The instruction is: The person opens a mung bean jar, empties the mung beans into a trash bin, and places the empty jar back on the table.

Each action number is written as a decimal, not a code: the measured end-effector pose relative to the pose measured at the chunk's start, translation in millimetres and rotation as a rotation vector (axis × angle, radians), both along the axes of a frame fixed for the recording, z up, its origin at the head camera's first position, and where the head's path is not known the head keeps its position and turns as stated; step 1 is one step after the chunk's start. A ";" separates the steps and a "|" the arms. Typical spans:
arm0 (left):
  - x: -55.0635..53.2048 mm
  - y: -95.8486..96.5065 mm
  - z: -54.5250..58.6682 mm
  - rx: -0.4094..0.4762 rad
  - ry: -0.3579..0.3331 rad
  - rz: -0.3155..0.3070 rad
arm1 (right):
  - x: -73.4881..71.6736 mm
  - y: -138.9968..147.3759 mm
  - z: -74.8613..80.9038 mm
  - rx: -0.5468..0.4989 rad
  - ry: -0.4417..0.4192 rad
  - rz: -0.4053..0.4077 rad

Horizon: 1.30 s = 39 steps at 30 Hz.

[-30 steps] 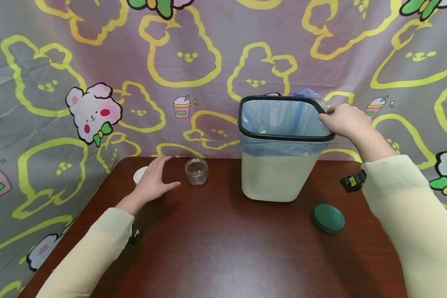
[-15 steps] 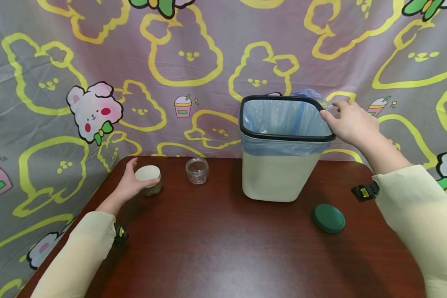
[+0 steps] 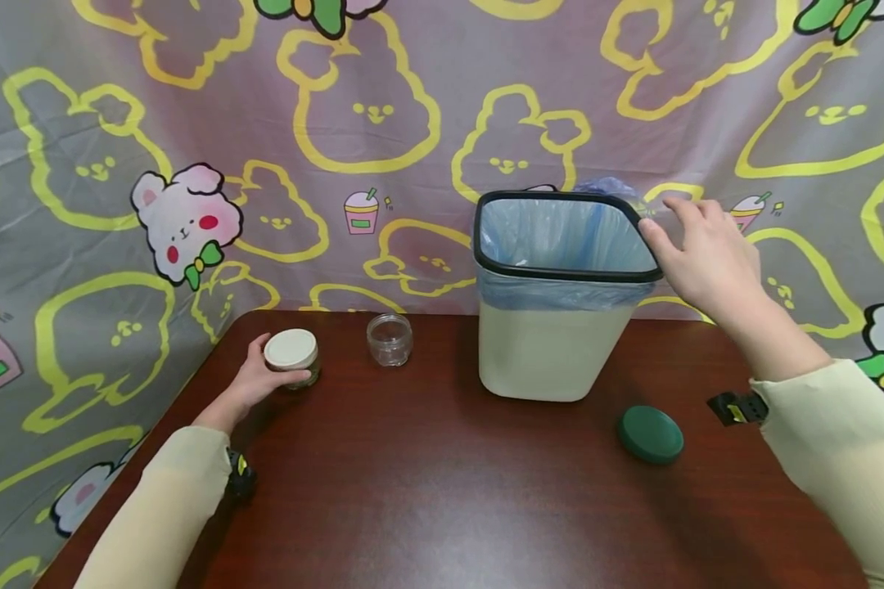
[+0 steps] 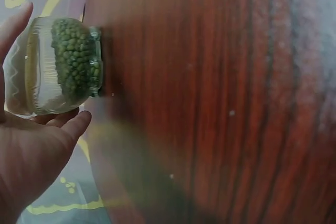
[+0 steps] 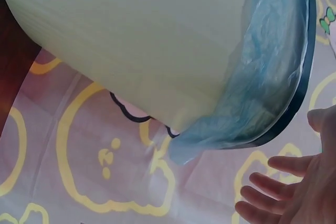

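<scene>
At the table's far left, my left hand (image 3: 250,379) curls round a glass jar (image 4: 65,64) with a white lid (image 3: 291,349). The left wrist view shows small green beans or pellets inside it, and its base close to the tabletop. Off the right side of the bin, my right hand (image 3: 710,258) hovers with fingers spread, holding nothing. The pale waste bin (image 3: 548,352) stands upright, with a blue plastic liner (image 5: 262,51) folded over its edge under a black rim (image 3: 575,272).
Between jar and bin stands an open clear glass jar (image 3: 390,339). A round green lid (image 3: 651,434) lies on the dark wooden table (image 3: 427,474), right of the bin. A patterned cloth (image 3: 265,204) hangs behind the table.
My right hand has let go of the bin's rim and moved off to the right. My left hand has moved left and down and taken hold of the white-lidded jar.
</scene>
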State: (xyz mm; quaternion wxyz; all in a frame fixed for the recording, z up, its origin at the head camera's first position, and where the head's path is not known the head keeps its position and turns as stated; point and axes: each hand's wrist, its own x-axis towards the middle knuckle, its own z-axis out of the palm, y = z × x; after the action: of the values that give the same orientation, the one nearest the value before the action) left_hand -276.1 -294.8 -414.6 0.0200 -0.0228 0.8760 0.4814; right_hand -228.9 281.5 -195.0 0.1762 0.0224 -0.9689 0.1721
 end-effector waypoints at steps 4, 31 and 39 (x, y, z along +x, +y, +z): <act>-2.3 1.1 -4.8 0.005 0.008 0.006 | 5.6 -3.3 -3.1 -0.005 0.034 0.006; 4.1 -1.5 -9.3 -0.040 0.060 0.068 | 42.5 -39.2 -52.0 0.013 0.583 0.322; 12.6 12.7 6.2 -0.003 0.165 0.055 | 47.7 -61.4 -69.5 0.083 0.666 0.467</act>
State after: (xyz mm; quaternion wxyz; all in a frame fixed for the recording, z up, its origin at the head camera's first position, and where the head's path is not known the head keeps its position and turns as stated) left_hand -263.6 -282.2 -408.4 -0.0655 -0.0070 0.8745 0.4806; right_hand -181.2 220.0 -264.5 0.4353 0.3035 -0.8339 0.1518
